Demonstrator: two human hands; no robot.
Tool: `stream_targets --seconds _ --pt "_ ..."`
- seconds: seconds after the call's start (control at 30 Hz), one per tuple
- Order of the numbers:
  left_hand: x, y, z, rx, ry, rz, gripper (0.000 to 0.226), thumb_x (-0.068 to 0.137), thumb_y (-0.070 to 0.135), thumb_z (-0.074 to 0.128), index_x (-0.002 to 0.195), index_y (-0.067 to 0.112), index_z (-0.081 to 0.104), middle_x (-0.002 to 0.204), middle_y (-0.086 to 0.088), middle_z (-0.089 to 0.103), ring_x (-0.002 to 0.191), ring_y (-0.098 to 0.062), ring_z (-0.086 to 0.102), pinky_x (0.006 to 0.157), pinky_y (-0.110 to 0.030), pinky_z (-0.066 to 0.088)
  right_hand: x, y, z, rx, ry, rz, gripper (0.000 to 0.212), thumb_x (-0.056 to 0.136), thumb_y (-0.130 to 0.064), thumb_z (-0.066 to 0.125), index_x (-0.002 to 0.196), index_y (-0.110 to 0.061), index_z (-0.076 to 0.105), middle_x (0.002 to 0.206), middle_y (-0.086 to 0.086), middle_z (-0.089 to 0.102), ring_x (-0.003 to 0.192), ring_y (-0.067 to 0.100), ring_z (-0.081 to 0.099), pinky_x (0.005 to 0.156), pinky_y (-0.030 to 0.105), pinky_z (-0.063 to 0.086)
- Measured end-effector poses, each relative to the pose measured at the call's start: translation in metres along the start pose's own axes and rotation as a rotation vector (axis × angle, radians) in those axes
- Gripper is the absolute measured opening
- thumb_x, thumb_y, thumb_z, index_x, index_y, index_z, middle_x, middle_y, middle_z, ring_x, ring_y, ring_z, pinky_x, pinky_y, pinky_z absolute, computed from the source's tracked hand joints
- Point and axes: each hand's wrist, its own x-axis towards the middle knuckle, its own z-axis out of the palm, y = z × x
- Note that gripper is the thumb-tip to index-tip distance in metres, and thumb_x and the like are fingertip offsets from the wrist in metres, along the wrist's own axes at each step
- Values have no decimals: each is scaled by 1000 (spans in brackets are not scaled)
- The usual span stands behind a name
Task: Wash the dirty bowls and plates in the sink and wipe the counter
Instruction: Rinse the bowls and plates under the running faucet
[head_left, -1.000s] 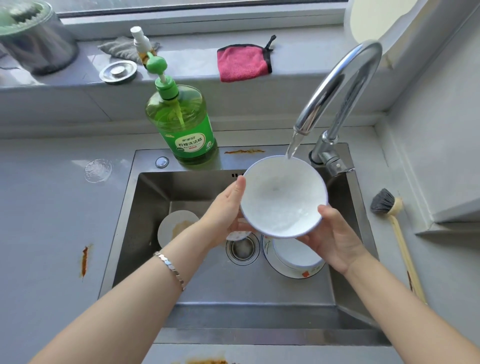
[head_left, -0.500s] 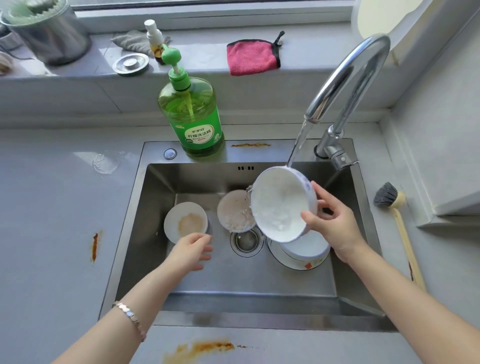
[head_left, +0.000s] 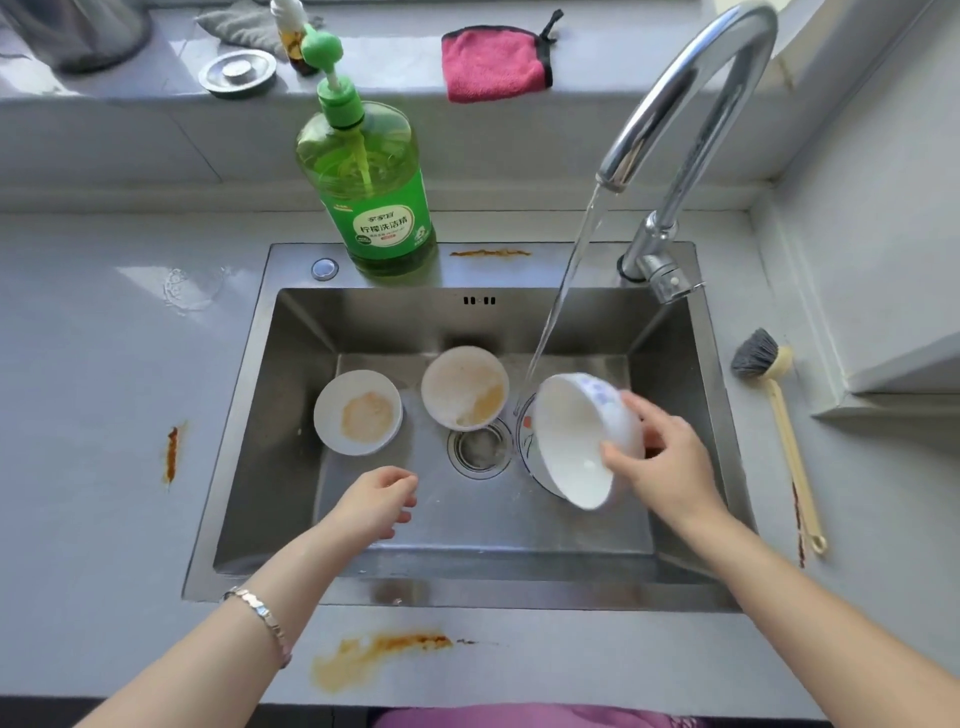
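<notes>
White bowl (head_left: 571, 447), tilted on its side, low in the sink (head_left: 467, 592), rim pinched by the right grip (head_left: 670, 462); plate (head_left: 524, 431) just beneath. Water stream (head_left: 566, 291) falls just left of that grip. Soiled bowl (head_left: 465, 388) and soiled dish (head_left: 358, 413) lie beyond the left grip (head_left: 379, 501), which is loosely curled and empty. Counter (head_left: 104, 415) stained orange.

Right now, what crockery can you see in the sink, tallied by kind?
Bowls: 2, the stained bowl and the white bowl gripped by the right hand.
Plates: 2, the stained small plate and the patterned plate, mostly hidden behind the white bowl.
Total: 4 in view.
</notes>
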Motion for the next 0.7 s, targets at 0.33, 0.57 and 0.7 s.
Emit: stream_targets --seconds 0.33,0.57,0.7 --pt "7 13 26 45 -47 -6 15 97 22 44 105 15 54 105 -9 62 88 -20 59 67 -26 45 37 44 13 178 28 397 44 90 -20 47 134 -16 43 120 4 53 108 26 51 88 49 52" --pt "18 15 28 35 -42 -14 17 98 21 43 107 14 56 106 -9 62 97 -24 61 80 -33 47 43 58 22 35 45 337 35 91 -12 41 123 -9 53 110 11 61 91 21 50 74 26 37" --pt "28 16 31 29 -52 -38 16 98 19 42 106 14 55 105 -10 62 96 -25 60 82 -34 47 50 68 25 -49 40 316 36 93 -16 38 126 -13 53 109 12 62 90 23 52 72 28 40"
